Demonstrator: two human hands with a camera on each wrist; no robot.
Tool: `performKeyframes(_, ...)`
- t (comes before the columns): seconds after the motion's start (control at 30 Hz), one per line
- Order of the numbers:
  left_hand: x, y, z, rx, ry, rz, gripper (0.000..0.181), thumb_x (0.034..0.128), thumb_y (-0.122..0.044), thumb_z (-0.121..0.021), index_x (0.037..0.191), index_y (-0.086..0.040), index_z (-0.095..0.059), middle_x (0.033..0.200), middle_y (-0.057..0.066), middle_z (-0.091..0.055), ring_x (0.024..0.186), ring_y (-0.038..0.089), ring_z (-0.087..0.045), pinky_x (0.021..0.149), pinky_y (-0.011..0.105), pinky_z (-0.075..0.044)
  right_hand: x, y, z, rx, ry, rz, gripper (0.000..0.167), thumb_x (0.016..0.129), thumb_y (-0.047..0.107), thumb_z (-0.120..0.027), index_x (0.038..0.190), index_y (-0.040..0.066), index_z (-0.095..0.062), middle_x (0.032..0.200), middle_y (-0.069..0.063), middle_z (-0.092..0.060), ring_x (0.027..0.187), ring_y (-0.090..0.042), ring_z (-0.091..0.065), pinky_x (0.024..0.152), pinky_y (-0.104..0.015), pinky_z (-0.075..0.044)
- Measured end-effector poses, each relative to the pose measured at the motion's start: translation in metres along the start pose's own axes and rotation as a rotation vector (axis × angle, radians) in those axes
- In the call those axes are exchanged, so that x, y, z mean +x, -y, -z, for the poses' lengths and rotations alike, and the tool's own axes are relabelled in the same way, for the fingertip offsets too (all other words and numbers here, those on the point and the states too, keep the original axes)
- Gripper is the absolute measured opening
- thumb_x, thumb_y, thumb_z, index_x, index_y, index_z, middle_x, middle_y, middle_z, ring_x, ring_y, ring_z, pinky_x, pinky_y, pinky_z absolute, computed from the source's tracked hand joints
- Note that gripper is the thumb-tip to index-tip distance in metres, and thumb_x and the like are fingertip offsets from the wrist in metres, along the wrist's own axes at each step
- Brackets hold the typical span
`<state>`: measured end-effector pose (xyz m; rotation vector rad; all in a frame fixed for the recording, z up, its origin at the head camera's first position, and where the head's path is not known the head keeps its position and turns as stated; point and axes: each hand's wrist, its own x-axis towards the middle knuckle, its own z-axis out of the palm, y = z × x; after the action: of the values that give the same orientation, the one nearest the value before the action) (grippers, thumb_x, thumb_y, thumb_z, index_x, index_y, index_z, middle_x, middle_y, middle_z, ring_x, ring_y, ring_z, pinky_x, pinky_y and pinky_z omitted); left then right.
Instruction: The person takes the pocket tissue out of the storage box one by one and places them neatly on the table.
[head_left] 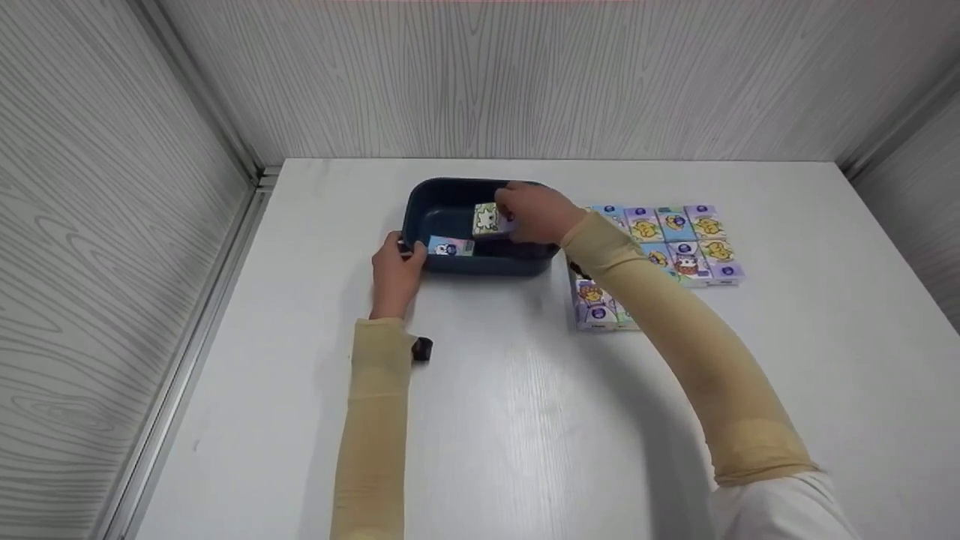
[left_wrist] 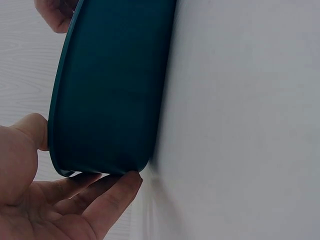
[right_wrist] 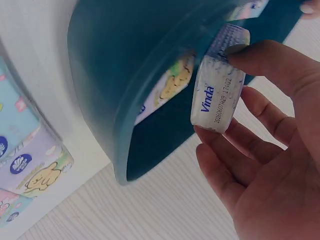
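A dark blue-green plastic basin (head_left: 480, 265) stands on the white table. My left hand (head_left: 395, 277) grips its near left corner; in the left wrist view the thumb is at the rim and the fingers lie against the outer wall (left_wrist: 110, 90). Over the basin's right part, my right hand (head_left: 541, 212) pinches a small tissue pack (head_left: 486, 220) between thumb and fingers. The right wrist view shows "Vinda" printed on the held pack's (right_wrist: 217, 95) end. Inside the basin lies a blue tissue pack (head_left: 450, 247) near the left hand, and another pack (right_wrist: 175, 82) shows past the rim.
Several tissue packs (head_left: 688, 259) with cartoon prints lie in close rows on the table to the right of the basin, partly hidden by my right forearm. A grey wood-grain panel (head_left: 480, 82) rises behind the table, with others at left and right.
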<state>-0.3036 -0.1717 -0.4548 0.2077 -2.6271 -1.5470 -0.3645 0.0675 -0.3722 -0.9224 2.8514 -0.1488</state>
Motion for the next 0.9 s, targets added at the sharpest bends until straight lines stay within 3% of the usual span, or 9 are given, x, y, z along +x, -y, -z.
performKeyframes(0.53,0.001,0.002,0.003,-0.030,0.004,-0.018,0.041,0.0952,-0.023,-0.051,0.128,0.001,-0.050,0.118,0.015,-0.059,0.105,0.023,-0.055,0.091,0.036,-0.045,-0.107,-0.029,0.027,0.118,-0.084,-0.056,0.035,0.081,0.010,-0.075,0.110,0.009,-0.055,0.106,-0.005,-0.052,0.093,-0.020,-0.054,0.085,-0.038,-0.049)
performKeyframes(0.9,0.002,0.007,0.014,-0.023,-0.001,-0.001,0.044,0.0961,-0.023,-0.051,0.132,0.002,-0.046,0.122,0.018,-0.056,0.108,0.023,-0.054,0.093,0.035,-0.044,-0.184,-0.052,0.009,0.090,-0.072,-0.185,0.042,0.077,0.009,-0.079,0.112,0.008,-0.055,0.103,-0.006,-0.053,0.088,-0.023,-0.055,0.080,-0.039,-0.051)
